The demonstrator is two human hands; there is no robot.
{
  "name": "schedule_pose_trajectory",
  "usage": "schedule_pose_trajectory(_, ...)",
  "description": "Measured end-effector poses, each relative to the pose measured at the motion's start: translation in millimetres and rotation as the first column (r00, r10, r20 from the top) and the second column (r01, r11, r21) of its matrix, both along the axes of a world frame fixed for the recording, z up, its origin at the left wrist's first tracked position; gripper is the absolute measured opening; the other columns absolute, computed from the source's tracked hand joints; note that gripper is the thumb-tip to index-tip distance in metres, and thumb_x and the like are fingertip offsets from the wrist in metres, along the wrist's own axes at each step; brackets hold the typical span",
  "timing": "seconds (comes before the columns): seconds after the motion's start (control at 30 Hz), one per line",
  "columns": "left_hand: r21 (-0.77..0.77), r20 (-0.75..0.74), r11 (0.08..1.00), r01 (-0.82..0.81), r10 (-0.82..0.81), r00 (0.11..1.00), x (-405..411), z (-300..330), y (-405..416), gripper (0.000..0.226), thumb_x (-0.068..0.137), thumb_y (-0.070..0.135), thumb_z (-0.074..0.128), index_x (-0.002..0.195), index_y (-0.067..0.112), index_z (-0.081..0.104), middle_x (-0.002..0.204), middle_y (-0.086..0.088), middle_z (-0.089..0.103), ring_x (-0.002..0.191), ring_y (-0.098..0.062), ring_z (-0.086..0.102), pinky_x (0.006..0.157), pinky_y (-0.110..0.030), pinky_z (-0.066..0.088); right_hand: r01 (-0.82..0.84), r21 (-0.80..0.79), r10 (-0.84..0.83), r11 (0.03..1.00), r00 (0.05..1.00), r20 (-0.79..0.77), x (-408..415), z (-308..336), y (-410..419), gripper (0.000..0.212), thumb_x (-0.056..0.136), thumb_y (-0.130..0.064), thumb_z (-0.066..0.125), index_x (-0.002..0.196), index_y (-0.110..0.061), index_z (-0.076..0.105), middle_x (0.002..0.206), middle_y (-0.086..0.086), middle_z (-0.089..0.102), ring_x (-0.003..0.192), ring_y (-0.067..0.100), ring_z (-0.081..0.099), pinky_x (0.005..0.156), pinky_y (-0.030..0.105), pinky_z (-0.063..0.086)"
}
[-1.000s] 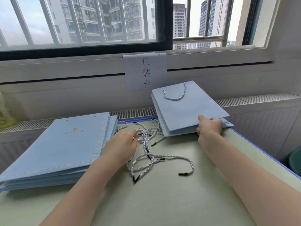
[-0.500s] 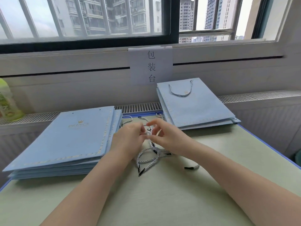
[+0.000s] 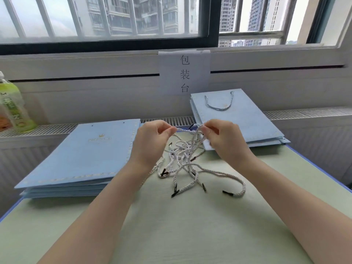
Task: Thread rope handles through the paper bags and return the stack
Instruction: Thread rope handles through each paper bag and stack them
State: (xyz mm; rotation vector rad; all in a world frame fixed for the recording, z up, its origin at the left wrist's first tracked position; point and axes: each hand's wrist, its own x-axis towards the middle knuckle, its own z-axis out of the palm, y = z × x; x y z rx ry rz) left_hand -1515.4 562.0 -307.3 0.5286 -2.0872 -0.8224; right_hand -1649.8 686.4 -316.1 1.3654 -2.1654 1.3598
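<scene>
Both hands, left hand [image 3: 152, 136] and right hand [image 3: 222, 138], pinch one rope handle [image 3: 187, 130] taut above the rope pile [image 3: 188, 164]; two bag stacks, left stack [image 3: 80, 157] and right stack [image 3: 240, 121].

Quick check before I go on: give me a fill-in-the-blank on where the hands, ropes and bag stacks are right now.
1. The left hand and right hand both pinch one ____ stretched between them.
2. The loose ropes on the table end in tips coloured ____.
3. The top bag of the right stack already has a ____ threaded through it.
4. The left stack has a top bag printed with a gold ____.

Missing words: rope; black; rope handle; crown
</scene>
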Motion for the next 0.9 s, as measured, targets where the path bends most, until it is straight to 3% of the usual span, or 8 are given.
schedule_pose_trajectory(0.1,0.036,-0.062,0.999,-0.039,0.041,0.997,0.3,-0.3,-3.2,0.014,0.09,0.024,0.062,0.082,0.014,0.067,0.062,0.007,0.058,0.058,-0.011,0.053,0.064,-0.03,0.046,0.115,0.037,-0.114,0.993,0.993,-0.03,-9.2,-0.6,2.5,0.021,0.095,-0.018,0.054,0.089,-0.004,0.068,0.066,0.001,0.059,0.067,0.023,0.053,0.062,0.032,0.037)
schedule_pose_trajectory(0.2,0.093,-0.164,0.996,0.013,0.003,0.986,1.9,2.3,0.8,0.012,0.093,0.018,0.059,0.086,0.009,0.062,0.06,0.002,0.059,0.049,-0.006,0.053,0.055,-0.022,0.046,0.142,0.12,-0.134,0.983,0.988,-0.071,-10.6,-4.5,1.7,0.022,0.096,-0.019,0.049,0.1,-0.009,0.069,0.088,0.007,0.064,0.081,0.023,0.055,0.074,0.033,0.041)
schedule_pose_trajectory(0.37,0.09,-0.142,0.975,0.203,-0.189,0.972,-1.0,2.5,17.9,0.009,0.088,0.005,0.063,0.082,0.012,0.063,0.065,-0.011,0.065,0.056,-0.012,0.058,0.058,-0.018,0.048,-0.277,0.073,0.267,0.958,0.956,0.12,17.2,-0.1,-5.2,0.025,0.092,-0.034,0.053,0.108,-0.018,0.064,0.09,-0.008,0.054,0.077,0.004,0.05,0.071,0.011,0.039)
schedule_pose_trajectory(0.47,0.0,-0.069,0.978,0.208,-0.207,0.976,-4.8,-1.3,20.8,0.015,0.086,0.003,0.063,0.084,0.018,0.064,0.068,-0.01,0.066,0.063,-0.021,0.061,0.063,-0.03,0.049,-0.349,0.092,0.337,0.933,0.934,0.123,23.0,-0.9,-5.5,0.008,0.091,-0.021,0.06,0.095,-0.016,0.065,0.077,-0.01,0.06,0.068,0.004,0.052,0.067,0.017,0.042)
schedule_pose_trajectory(0.57,-0.02,-0.053,0.987,0.161,-0.162,0.985,-3.5,-0.4,15.0,0.01,0.088,0.01,0.064,0.095,0.017,0.063,0.066,-0.001,0.063,0.059,-0.012,0.057,0.064,-0.027,0.048,-0.276,-0.002,0.274,0.961,0.953,0.126,17.1,1.1,-3.8,0.016,0.091,-0.01,0.058,0.077,-0.017,0.06,0.058,-0.009,0.057,0.051,0.002,0.049,0.056,0.018,0.04)
schedule_pose_trajectory(0.67,-0.031,-0.057,0.997,0.072,-0.074,0.996,-0.9,-0.2,7.4,0.006,0.09,0.017,0.063,0.09,0.016,0.069,0.065,0.003,0.063,0.061,-0.014,0.058,0.064,-0.028,0.047,-0.202,-0.174,0.242,0.964,0.935,0.258,12.0,10.0,-0.2,0.02,0.096,-0.008,0.049,0.078,-0.016,0.054,0.061,-0.001,0.06,0.043,0.006,0.047,0.047,0.017,0.039)
schedule_pose_trajectory(0.77,0.004,-0.076,1.0,-0.015,0.016,0.997,0.9,-1.4,-2.7,0.01,0.089,0.022,0.065,0.087,0.017,0.073,0.066,0.003,0.066,0.064,-0.016,0.061,0.069,-0.033,0.05,-0.085,-0.28,0.181,0.956,0.923,0.338,5.6,13.4,2.8,0.017,0.098,-0.008,0.044,0.086,-0.007,0.055,0.064,0.001,0.057,0.046,0.007,0.048,0.045,0.014,0.038)
schedule_pose_trajectory(0.9,0.055,-0.102,0.995,-0.078,0.083,0.991,5.4,1.8,-12.5,0.013,0.09,0.021,0.062,0.087,0.014,0.073,0.061,0.008,0.06,0.058,-0.007,0.053,0.067,-0.027,0.044,0.079,-0.275,0.034,0.958,0.923,0.383,-8.9,12.9,5.5,0.017,0.099,-0.012,0.043,0.091,-0.008,0.058,0.068,0.0,0.054,0.061,0.009,0.049,0.054,0.016,0.04)
